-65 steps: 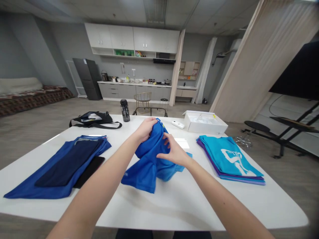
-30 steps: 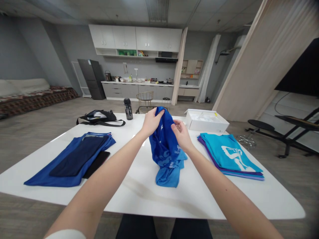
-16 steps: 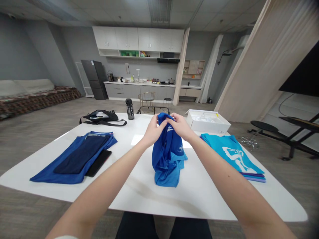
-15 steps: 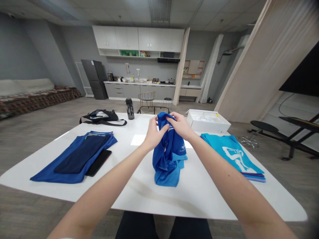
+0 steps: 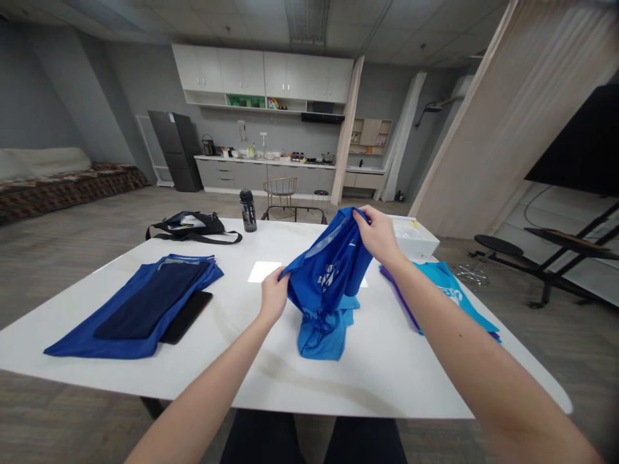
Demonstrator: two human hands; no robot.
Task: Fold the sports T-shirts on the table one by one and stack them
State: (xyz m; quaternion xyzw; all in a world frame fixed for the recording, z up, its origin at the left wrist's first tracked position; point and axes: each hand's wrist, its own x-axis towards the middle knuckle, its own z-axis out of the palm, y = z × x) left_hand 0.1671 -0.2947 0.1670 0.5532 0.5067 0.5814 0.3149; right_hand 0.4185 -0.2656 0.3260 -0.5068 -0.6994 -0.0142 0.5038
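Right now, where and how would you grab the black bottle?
Wrap the bottle around its body, below the lid, coming in level from the right. It stands upright and looks roughly cylindrical, so a side wrap should suit. The bag's strap lies close on its left, so I'd avoid that side.

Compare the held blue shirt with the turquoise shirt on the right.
The blue shirt hangs bunched from both hands; the turquoise shirt lies flat on a pile. The blue shirt is darker at the top and lighter below, while the turquoise shirt looks one even shade where it shows. Both carry white print.
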